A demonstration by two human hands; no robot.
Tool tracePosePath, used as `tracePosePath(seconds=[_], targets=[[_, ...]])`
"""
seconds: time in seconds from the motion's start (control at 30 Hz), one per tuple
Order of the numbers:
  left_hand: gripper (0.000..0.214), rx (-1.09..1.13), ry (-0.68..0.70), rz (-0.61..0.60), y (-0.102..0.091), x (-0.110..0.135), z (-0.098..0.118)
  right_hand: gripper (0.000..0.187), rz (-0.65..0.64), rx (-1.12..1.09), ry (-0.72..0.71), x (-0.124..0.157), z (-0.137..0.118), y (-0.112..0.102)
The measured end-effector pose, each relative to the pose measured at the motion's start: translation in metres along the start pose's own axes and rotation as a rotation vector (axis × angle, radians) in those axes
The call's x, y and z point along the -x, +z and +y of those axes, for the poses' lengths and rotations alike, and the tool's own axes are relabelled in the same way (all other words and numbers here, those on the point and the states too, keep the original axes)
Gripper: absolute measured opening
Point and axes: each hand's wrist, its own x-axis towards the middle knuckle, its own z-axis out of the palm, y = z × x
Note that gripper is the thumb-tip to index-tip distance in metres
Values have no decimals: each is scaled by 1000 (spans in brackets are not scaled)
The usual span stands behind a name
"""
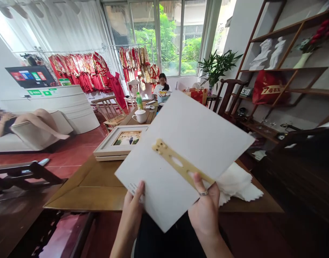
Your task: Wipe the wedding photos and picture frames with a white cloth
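Note:
Tilted above the near edge of the table is a flat white panel point(196, 136), its plain side facing me. A gold-coloured stand leg point(175, 161) with oval cut-outs and a hinge at its upper end lies against this side. My left hand point(133, 206) grips the lower left edge, thumb on the face beside some small print. At the lower right, my right hand point(204, 211) is closed round the edge, with its thumb over the end of the stand leg. A white cloth point(236, 182) lies on the table behind my right hand.
On the wooden table point(91, 193) are stacked framed pictures point(121, 139), a white lidded cup point(140, 116) and a bottle point(139, 101). A person point(162, 89) sits at the far end. Shelves point(288, 71) stand right; a sofa point(46, 127) stands left.

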Motion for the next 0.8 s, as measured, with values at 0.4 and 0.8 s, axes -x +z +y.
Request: tracePosePath(seconds=[0.4, 0.8], targets=[[40, -295, -127, 199, -67, 4, 53, 44, -674, 1002, -304, -19, -44, -117], [27, -368, -229, 89, -51, -5, 71, 73, -850, 1668, -746, -118, -56, -171]])
